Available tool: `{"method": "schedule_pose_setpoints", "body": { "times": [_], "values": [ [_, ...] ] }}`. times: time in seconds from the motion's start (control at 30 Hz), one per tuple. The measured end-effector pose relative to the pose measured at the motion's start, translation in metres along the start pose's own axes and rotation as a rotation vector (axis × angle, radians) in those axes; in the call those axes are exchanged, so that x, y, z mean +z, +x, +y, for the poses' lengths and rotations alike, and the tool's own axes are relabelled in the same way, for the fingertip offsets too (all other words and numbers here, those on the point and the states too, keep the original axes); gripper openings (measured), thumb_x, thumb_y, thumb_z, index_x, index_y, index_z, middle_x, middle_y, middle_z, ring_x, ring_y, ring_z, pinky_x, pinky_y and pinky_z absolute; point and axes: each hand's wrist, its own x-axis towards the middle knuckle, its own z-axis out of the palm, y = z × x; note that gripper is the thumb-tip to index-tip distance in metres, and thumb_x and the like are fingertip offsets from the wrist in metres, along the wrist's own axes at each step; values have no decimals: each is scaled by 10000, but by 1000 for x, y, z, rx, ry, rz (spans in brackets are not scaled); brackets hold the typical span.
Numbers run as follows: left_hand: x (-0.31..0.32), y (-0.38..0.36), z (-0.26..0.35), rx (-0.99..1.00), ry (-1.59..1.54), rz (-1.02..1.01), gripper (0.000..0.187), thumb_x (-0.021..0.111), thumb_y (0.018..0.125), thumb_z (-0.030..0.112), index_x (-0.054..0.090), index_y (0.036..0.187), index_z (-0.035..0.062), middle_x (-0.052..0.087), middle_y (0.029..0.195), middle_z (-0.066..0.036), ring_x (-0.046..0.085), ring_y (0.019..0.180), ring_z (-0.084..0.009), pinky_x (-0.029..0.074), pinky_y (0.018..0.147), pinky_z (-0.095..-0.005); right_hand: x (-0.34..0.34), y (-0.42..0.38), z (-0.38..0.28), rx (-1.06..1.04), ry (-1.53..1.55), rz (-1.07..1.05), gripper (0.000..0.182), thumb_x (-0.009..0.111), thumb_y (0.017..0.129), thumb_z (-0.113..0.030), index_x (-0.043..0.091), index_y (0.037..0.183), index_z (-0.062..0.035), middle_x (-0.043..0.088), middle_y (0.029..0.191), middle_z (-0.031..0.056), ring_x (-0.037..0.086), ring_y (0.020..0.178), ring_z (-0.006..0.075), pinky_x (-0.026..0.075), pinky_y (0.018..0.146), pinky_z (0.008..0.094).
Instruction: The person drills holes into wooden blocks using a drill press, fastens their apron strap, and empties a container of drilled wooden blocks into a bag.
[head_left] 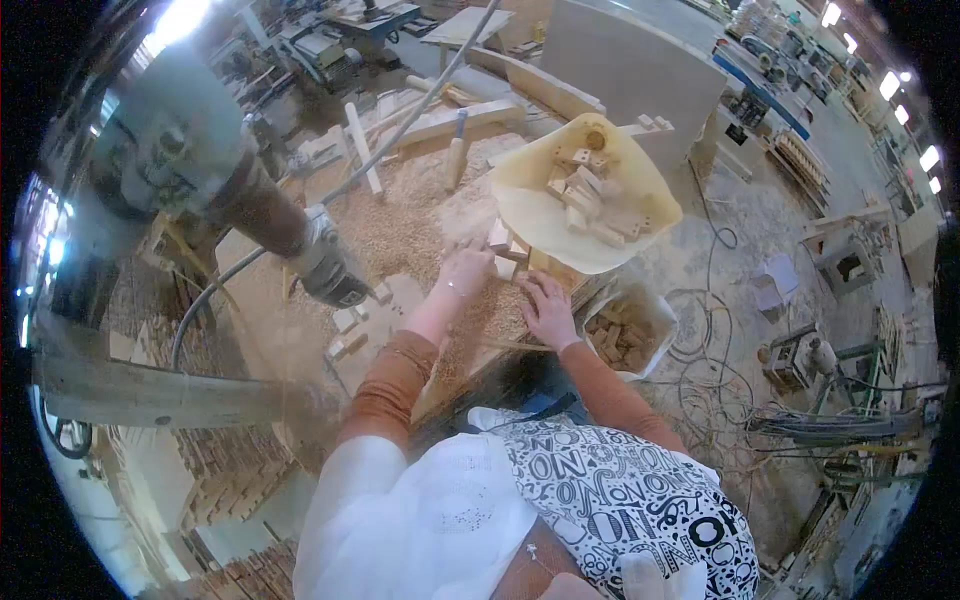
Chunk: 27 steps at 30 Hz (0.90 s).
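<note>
Near the middle of the sawdust-covered bench, my left hand (468, 268) has its fingers closed against a small pale wooden block (505, 268). Just right of it, my right hand (547, 308) rests at the bench edge with fingers spread, its fingertips beside small wood pieces. Another small block (499, 236) lies just beyond my left hand. Above and to the right stands a yellowish plastic container (634, 190) with many small wooden blocks in it.
A drill-like machine head (335, 270) hangs left of my left hand. Small blocks (345, 320) lie below it. A chisel-like tool (456, 163) and wood strips (363, 150) are farther back. A sack of wood pieces (655, 318) stands right of the bench. Cables (715, 370) cross the floor.
</note>
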Motion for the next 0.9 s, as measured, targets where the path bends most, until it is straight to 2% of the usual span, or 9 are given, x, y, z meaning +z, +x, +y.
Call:
{"method": "schedule_pose_setpoints", "body": {
  "times": [0.1,0.17,0.27,0.37,0.53,0.73,0.8,0.83,0.9],
  "values": [
    [9,-14,3,-1,-8,115,496,633,819,87,634,1288,248,622,1289,-83,608,1200,-294,402,1071,-478,-2,2,-3,-10,-10,-8,475,646,889,-258,566,1355,-206,489,1431,86,457,1327,336,371,1096,501],
    [18,-13,2,-6,-101,296,342,593,856,91,664,1179,180,619,1277,-98,628,1172,-287,393,1076,-462,3,1,0,-22,15,-35,458,652,885,-253,585,1335,-201,493,1433,84,457,1330,336,372,1094,497],
    [17,-12,6,-44,-5,199,280,572,890,126,655,1154,164,618,1273,-104,626,1177,-266,385,1079,-469,9,1,2,24,-15,-20,412,654,885,-241,623,1293,-188,493,1449,88,452,1343,336,365,1094,507],
    [17,-18,14,-90,-67,186,276,577,904,161,643,1172,149,613,1284,-92,625,1181,-245,373,1082,-488,14,2,6,-44,-19,6,403,648,890,-237,629,1289,-189,490,1454,89,449,1347,338,359,1098,511],
    [26,-18,10,-142,-157,264,269,608,903,230,655,1149,131,612,1270,-86,600,1219,-246,352,1089,-542,16,1,0,17,-40,-21,378,641,895,-233,633,1269,-178,487,1454,84,429,1366,348,346,1104,526],
    [21,2,10,-123,-130,143,329,626,895,250,641,1186,99,598,1296,-131,607,1205,-289,324,1108,-566,15,1,0,-21,-92,-6,366,638,899,-234,636,1260,-178,482,1459,93,416,1381,351,341,1110,521],
    [34,5,8,-131,-59,257,342,636,898,283,643,1175,82,630,1272,-135,610,1202,-295,298,1115,-585,15,0,-1,-17,-94,-8,364,639,899,-234,637,1258,-177,481,1460,97,417,1380,351,340,1111,521],
    [16,-4,12,-137,-60,260,342,636,898,283,643,1175,82,630,1272,-135,610,1202,-295,298,1115,-585,16,0,-1,-14,-92,-7,362,640,899,-234,637,1256,-176,479,1461,101,417,1379,350,340,1111,521],
    [-38,-37,29,-279,-335,213,371,676,889,345,680,1139,71,686,1181,-132,643,1138,-289,388,1064,-538,17,0,-2,-21,-97,-4,361,640,899,-232,638,1256,-176,478,1461,104,419,1378,350,341,1108,520]
  ]
}}
